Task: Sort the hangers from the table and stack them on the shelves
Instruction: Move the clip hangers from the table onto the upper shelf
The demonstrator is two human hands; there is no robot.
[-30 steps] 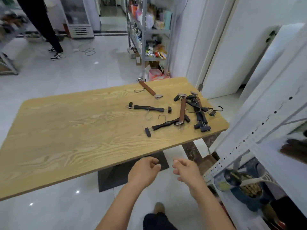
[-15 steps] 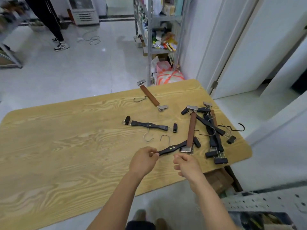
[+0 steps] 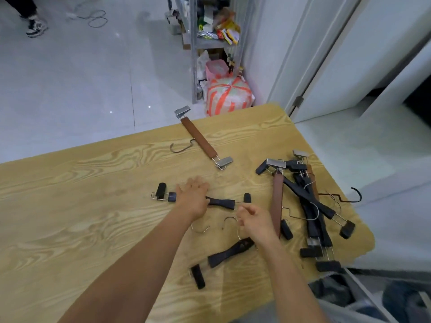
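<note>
Slim black clip hanger, grainy wooden table

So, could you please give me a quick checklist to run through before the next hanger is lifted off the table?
1. Left hand on the black clip hanger: ok, laid over its middle.
2. Left grip closed: not ok, fingers spread flat.
3. Right hand free: cannot tell, curled near a wire hook.
4. Hanger clear of the tangled pile: ok.
5. Brown wooden hanger out of the way: ok.
</note>
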